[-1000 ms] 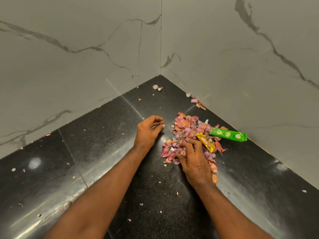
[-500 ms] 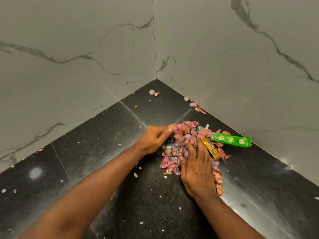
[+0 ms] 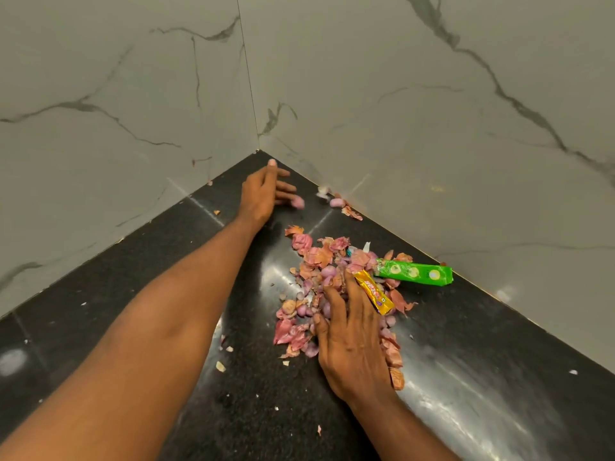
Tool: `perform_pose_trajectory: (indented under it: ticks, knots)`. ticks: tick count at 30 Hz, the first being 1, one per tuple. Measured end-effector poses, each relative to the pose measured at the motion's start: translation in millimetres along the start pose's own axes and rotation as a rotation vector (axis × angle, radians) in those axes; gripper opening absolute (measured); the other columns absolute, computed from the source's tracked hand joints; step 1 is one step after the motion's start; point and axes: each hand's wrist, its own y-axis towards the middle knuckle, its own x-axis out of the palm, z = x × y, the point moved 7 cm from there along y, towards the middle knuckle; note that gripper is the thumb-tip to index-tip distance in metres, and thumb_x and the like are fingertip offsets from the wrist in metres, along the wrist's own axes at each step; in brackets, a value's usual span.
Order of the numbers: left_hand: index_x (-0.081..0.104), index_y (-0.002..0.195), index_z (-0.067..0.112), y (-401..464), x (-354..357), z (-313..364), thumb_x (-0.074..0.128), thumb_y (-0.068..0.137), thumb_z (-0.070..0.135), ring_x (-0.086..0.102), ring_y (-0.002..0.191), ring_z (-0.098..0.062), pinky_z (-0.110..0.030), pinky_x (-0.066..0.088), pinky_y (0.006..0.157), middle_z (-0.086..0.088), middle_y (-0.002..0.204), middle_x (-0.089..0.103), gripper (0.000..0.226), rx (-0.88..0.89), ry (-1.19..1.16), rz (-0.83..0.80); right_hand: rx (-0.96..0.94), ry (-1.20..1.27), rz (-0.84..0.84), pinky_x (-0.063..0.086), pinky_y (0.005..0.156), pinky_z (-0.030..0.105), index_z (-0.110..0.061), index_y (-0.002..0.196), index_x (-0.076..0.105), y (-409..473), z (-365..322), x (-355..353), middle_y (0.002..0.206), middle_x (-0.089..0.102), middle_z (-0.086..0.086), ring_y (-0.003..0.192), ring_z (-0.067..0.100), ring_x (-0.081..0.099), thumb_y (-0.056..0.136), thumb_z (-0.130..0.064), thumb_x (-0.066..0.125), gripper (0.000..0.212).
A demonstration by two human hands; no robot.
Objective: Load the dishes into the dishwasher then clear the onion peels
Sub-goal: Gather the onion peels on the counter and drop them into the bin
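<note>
A heap of pink and orange onion peels [image 3: 319, 261] lies on the black granite counter [image 3: 100, 294] near the corner of two marble walls. My right hand [image 3: 352, 341] rests flat on the near side of the heap, fingers spread among the peels. My left hand [image 3: 264, 191] is stretched into the far corner, fingers straight, touching a loose pink peel [image 3: 297, 201]. A few more stray peels [image 3: 339, 204] lie along the right wall.
A green wrapper [image 3: 416, 273] and a yellow wrapper [image 3: 374, 292] lie in the heap by the right wall. Small white and tan crumbs dot the counter. The two marble walls [image 3: 432, 128] close off the far side.
My left hand has left the heap and reached back into the far corner, onto a stray peel. My right hand stays on the heap.
</note>
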Motion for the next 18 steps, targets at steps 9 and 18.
perform_pose_trajectory:
  ticks: [9, 18]
  knots:
    - [0.042, 0.148, 0.005, -25.9, 102.2, 22.4, 0.029, 0.113, 0.048, 0.042, 0.145, -0.027, -0.053, 0.023, 0.126, -0.015, 0.154, 0.046, 0.057, 0.116, 0.644, -0.289, 0.011, -0.009, -0.035, 0.026, 0.126, 0.047, -0.024, 0.160, 0.030, 0.5, 1.6, 3.5, 0.173, 0.010, 0.007, 0.160, 0.026, 0.013, 0.111, -0.045, 0.037, 0.053]
    - [0.079, 0.107, 0.023, -48.3, 83.1, 12.8, 0.035, 0.109, 0.058, 0.074, 0.097, -0.015, -0.042, 0.060, 0.095, -0.002, 0.102, 0.078, 0.056, 0.117, 0.155, -0.301, -0.015, -0.034, -0.004, 0.024, 0.126, 0.046, -0.019, 0.159, 0.034, 0.9, -3.7, 1.2, 0.173, 0.013, 0.010, 0.160, 0.027, 0.014, 0.112, -0.040, 0.042, 0.052]
